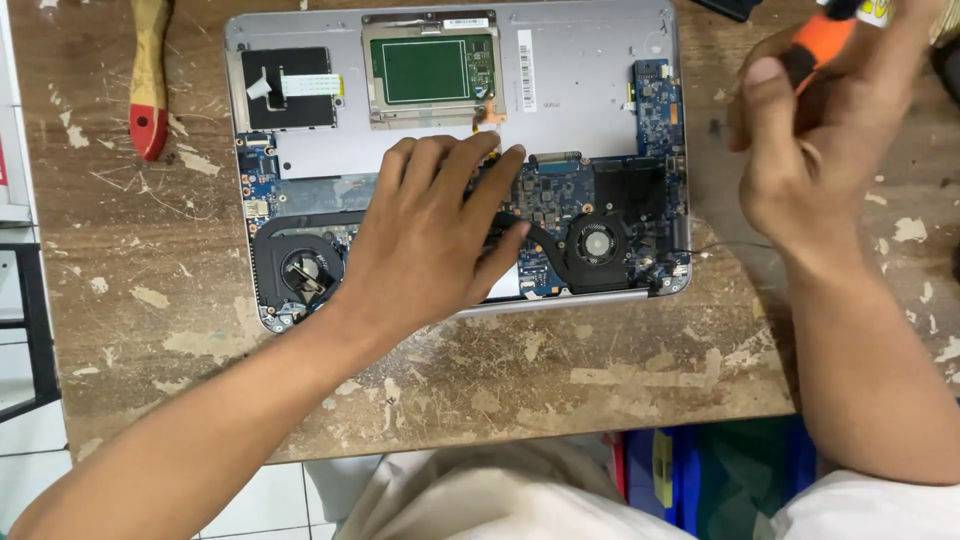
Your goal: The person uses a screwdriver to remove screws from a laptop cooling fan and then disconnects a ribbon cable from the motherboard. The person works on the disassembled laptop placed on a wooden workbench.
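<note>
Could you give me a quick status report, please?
Left hand flat on opened laptop. Right hand grips orange screwdriver, raised clear. Nothing obstructing.

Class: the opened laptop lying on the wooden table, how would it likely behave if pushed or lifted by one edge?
The opened laptop lies flat and wide, so it would probably slide, not tip. Its exposed circuit board and fans look fragile. The left hand pressing on it likely keeps it steady.

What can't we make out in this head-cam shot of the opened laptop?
- Board area under the left hand: hidden by palm and fingers, head view.
- Screwdriver in the right hand: orange-and-black handle only; the far end is cut off by the top edge.
- Laptop screws and connectors: too small to tell.
- Brush with red tip: upper part cut off by the top edge.
- Whatever the left fingertips touch: not discernible.
</note>
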